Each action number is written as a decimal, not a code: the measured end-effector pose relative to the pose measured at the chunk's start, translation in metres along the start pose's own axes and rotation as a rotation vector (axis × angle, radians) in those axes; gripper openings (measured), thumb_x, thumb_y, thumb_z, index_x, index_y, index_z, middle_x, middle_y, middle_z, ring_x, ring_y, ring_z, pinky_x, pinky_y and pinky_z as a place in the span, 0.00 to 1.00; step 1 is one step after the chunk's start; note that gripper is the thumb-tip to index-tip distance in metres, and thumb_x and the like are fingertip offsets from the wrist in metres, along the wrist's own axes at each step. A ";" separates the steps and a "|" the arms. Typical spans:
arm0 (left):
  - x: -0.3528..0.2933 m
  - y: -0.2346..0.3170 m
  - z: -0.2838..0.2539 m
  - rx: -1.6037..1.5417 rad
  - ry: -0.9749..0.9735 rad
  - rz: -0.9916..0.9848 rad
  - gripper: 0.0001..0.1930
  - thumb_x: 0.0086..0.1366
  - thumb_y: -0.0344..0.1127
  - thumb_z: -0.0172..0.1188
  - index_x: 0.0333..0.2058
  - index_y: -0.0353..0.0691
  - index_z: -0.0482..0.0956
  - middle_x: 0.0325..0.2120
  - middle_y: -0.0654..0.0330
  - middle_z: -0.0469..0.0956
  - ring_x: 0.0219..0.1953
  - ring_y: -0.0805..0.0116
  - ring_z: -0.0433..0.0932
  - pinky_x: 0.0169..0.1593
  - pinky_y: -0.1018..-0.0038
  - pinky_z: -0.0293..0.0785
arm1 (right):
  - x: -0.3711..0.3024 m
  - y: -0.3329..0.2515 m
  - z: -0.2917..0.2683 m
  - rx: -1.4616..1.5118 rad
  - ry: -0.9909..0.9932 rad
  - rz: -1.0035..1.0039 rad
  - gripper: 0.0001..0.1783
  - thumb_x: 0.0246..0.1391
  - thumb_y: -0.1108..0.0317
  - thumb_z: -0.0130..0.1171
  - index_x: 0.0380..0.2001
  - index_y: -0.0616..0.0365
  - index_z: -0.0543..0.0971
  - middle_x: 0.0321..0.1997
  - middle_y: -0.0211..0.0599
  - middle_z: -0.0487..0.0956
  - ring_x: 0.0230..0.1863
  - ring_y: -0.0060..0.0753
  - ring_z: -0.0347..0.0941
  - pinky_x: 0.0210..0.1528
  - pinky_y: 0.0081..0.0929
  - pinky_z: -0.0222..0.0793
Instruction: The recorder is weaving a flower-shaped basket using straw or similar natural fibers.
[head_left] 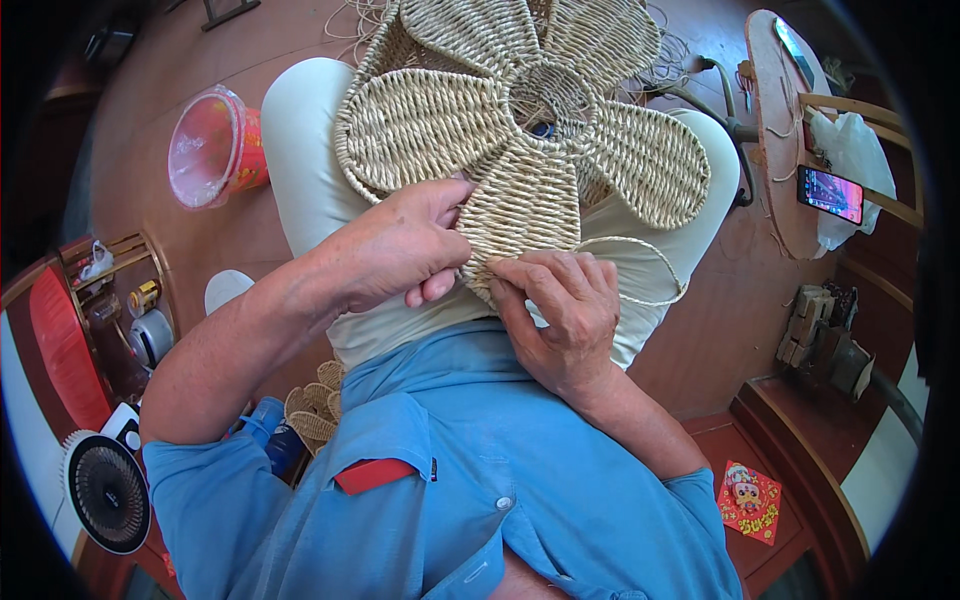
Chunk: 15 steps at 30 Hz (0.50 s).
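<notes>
Across my lap lies a flower-shaped woven straw piece (520, 200), with wide petals around an open ring (550, 100). My left hand (410, 245) is closed at the left edge of the nearest petal, its thumb and fingers pressed to the weave. At that petal's lower edge, my right hand (560, 310) pinches the rim with bent fingers. A loose straw cord (660, 255) loops out to the right from beside my right hand. The fingertips of both hands partly hide the rim.
A red bucket (215, 150) with a plastic liner stands left of my knee. To the right are a phone (831, 194), a white plastic bag (850, 160) and a wooden board (785, 130). A fan (108, 492) is at lower left. Loose strands (665, 65) lie beyond the piece.
</notes>
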<state>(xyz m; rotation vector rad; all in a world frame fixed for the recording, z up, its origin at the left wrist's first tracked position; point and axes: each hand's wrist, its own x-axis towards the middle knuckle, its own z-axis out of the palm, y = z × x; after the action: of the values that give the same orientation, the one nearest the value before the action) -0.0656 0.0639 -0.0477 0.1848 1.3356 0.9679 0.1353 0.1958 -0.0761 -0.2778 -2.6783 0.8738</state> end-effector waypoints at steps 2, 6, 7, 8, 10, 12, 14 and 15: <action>-0.002 0.001 -0.001 0.011 -0.013 0.034 0.21 0.70 0.21 0.52 0.61 0.29 0.73 0.30 0.66 0.76 0.20 0.82 0.75 0.19 0.80 0.71 | 0.001 0.000 0.002 0.004 0.014 0.019 0.17 0.54 0.70 0.80 0.47 0.44 0.91 0.42 0.23 0.88 0.43 0.30 0.82 0.46 0.34 0.65; -0.005 0.003 -0.002 -0.020 -0.022 0.035 0.20 0.69 0.20 0.51 0.60 0.29 0.74 0.31 0.65 0.76 0.19 0.81 0.75 0.18 0.81 0.70 | 0.003 0.000 0.003 0.002 0.033 0.018 0.16 0.53 0.69 0.81 0.46 0.45 0.91 0.40 0.23 0.89 0.42 0.30 0.83 0.44 0.33 0.65; -0.006 0.004 -0.002 -0.028 -0.028 0.034 0.20 0.69 0.20 0.51 0.60 0.29 0.74 0.32 0.65 0.76 0.19 0.81 0.75 0.18 0.81 0.70 | 0.003 0.000 0.003 -0.004 0.035 0.021 0.16 0.53 0.69 0.81 0.46 0.45 0.91 0.40 0.23 0.89 0.41 0.30 0.83 0.44 0.33 0.65; -0.006 0.004 -0.003 -0.035 -0.033 0.034 0.20 0.69 0.20 0.51 0.60 0.29 0.74 0.32 0.65 0.76 0.19 0.82 0.75 0.18 0.81 0.70 | 0.003 0.000 0.004 -0.010 0.032 0.025 0.16 0.53 0.69 0.81 0.45 0.45 0.91 0.40 0.23 0.89 0.41 0.30 0.83 0.44 0.33 0.65; -0.007 0.003 -0.005 -0.032 -0.033 0.029 0.21 0.69 0.21 0.50 0.60 0.29 0.74 0.32 0.66 0.76 0.19 0.82 0.75 0.18 0.81 0.69 | 0.003 0.000 0.005 -0.005 0.043 0.015 0.16 0.53 0.69 0.81 0.46 0.45 0.91 0.40 0.23 0.89 0.41 0.30 0.83 0.44 0.33 0.65; -0.006 0.001 -0.007 -0.039 -0.042 0.025 0.21 0.69 0.21 0.50 0.60 0.29 0.74 0.32 0.66 0.76 0.19 0.82 0.74 0.18 0.81 0.69 | 0.003 0.000 0.006 -0.010 0.050 0.014 0.16 0.53 0.69 0.81 0.46 0.45 0.91 0.40 0.23 0.88 0.41 0.30 0.83 0.43 0.33 0.65; -0.006 -0.001 -0.008 -0.055 -0.057 0.024 0.21 0.70 0.21 0.50 0.61 0.29 0.74 0.32 0.67 0.75 0.18 0.82 0.74 0.18 0.80 0.68 | 0.004 -0.002 0.007 -0.021 0.062 0.020 0.15 0.53 0.69 0.81 0.45 0.45 0.91 0.39 0.23 0.88 0.40 0.30 0.82 0.43 0.34 0.65; -0.006 -0.002 -0.009 -0.046 -0.047 0.024 0.22 0.70 0.21 0.51 0.62 0.28 0.73 0.32 0.66 0.76 0.18 0.81 0.74 0.18 0.81 0.69 | 0.005 -0.003 0.006 -0.008 0.041 0.019 0.15 0.54 0.69 0.81 0.45 0.45 0.91 0.39 0.24 0.87 0.40 0.31 0.82 0.42 0.35 0.65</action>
<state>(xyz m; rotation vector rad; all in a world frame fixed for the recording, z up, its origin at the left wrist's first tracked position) -0.0723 0.0552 -0.0468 0.1876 1.2693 1.0082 0.1282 0.1919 -0.0775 -0.3202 -2.6464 0.8538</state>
